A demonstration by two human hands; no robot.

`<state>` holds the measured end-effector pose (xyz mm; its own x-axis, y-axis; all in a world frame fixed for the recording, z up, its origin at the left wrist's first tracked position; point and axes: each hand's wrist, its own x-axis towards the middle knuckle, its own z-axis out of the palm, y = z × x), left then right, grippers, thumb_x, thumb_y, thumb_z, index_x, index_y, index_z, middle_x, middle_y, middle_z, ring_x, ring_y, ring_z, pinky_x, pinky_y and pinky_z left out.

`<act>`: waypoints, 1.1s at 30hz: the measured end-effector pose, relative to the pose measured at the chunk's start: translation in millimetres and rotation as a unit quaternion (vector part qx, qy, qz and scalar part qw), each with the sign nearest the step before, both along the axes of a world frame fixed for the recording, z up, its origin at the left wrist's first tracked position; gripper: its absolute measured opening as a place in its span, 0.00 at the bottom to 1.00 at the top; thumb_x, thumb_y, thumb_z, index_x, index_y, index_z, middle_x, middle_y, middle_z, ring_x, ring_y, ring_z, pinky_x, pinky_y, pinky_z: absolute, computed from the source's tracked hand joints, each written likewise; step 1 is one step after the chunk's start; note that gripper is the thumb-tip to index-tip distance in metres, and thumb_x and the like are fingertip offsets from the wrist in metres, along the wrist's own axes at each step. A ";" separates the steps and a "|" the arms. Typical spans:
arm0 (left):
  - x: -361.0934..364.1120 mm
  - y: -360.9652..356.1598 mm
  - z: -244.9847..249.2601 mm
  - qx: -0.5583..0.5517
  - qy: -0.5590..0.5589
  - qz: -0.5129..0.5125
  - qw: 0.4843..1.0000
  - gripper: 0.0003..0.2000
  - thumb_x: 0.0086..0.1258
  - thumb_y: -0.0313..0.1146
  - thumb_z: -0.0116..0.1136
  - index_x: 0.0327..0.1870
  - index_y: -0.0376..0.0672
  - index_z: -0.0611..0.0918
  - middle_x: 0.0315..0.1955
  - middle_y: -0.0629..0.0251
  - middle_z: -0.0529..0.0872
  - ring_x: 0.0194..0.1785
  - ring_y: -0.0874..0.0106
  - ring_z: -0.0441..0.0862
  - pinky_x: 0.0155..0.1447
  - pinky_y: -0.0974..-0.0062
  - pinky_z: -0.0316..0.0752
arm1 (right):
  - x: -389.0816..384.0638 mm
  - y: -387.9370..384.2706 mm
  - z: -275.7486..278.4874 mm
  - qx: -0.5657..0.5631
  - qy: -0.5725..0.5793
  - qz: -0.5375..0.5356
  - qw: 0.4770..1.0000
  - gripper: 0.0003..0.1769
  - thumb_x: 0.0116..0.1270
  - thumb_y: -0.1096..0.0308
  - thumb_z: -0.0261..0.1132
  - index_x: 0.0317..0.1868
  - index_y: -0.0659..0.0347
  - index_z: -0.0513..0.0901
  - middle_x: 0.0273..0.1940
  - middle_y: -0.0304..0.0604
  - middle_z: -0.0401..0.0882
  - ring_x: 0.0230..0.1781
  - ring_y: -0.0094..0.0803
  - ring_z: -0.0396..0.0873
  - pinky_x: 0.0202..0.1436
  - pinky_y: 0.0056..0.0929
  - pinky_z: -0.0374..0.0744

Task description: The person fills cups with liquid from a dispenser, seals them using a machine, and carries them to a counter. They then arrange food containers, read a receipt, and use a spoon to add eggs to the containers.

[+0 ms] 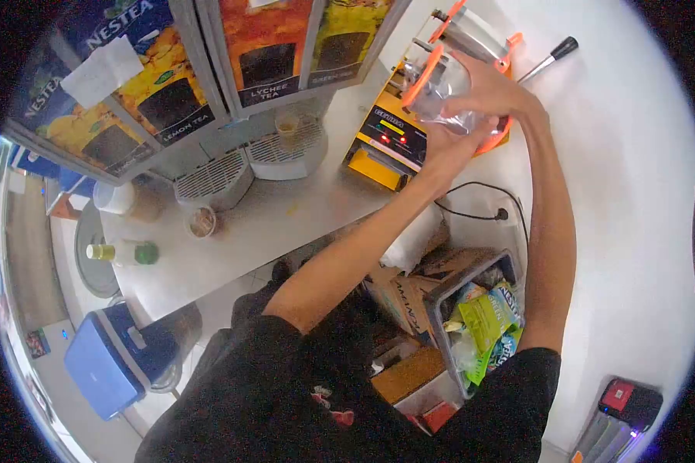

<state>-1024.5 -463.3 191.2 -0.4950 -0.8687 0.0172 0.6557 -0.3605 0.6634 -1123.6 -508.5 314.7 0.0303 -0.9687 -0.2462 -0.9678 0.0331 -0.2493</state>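
A yellow-and-black cup sealing machine (390, 139) with small red lights stands on the counter. Over it, both hands are closed round a clear plastic film roll (449, 81) with orange discs at its ends. My left hand (449, 153) grips it from below, near the lower orange disc. From above, my right hand (483, 86) wraps over the film with fingers curled; some fingertips are hidden. Just behind is a second, silvery roll (472, 35) between orange discs. A lever with a black knob (565, 48) sticks out to the right.
Tea dispensers (170, 143) with drip trays line the counter (286, 220); one tray holds a cup (288, 130). A filled cup (201, 222) and a green-capped bottle (143, 252) stand left. Below are a bin (445, 339) of packets, a cardboard box (401, 301) and a black cord (479, 185).
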 end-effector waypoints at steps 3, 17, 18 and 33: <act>24.2 17.5 1.2 0.067 -0.074 -0.006 0.995 0.53 0.58 0.44 0.82 0.75 0.40 0.52 0.66 0.58 0.72 0.62 0.70 0.75 0.64 0.68 0.74 | -5.6 -12.8 14.0 0.098 -0.043 -0.067 0.992 0.65 0.48 0.50 0.78 0.80 0.71 0.55 0.75 0.57 0.67 0.76 0.42 0.65 0.79 0.35 0.61; 38.4 -27.9 1.7 0.025 -0.077 0.010 0.997 0.31 0.64 0.38 0.76 0.65 0.36 0.77 0.49 0.64 0.88 0.50 0.75 0.83 0.56 0.72 0.80 | 40.1 67.1 -19.7 -0.243 0.174 0.082 0.951 0.57 0.55 0.63 0.78 0.81 0.61 0.55 0.78 0.54 0.61 0.77 0.52 0.63 0.77 0.48 0.66; 37.5 -26.9 1.1 0.034 -0.102 0.014 0.994 0.32 0.65 0.40 0.75 0.67 0.36 0.76 0.50 0.63 0.87 0.52 0.74 0.83 0.58 0.70 0.80 | 53.4 62.8 -35.5 -0.269 0.239 0.041 0.932 0.56 0.55 0.63 0.78 0.80 0.62 0.56 0.77 0.56 0.62 0.76 0.55 0.63 0.76 0.49 0.66; 83.9 57.5 -203.8 0.174 -0.031 0.063 0.982 0.07 0.78 0.30 0.62 0.49 0.36 0.82 0.40 0.63 0.88 0.42 0.76 0.87 0.45 0.77 0.83 | 29.4 39.1 -30.1 -0.188 0.365 -0.064 0.910 0.51 0.49 0.52 0.85 0.71 0.56 0.70 0.57 0.51 0.85 0.57 0.46 0.84 0.60 0.42 0.82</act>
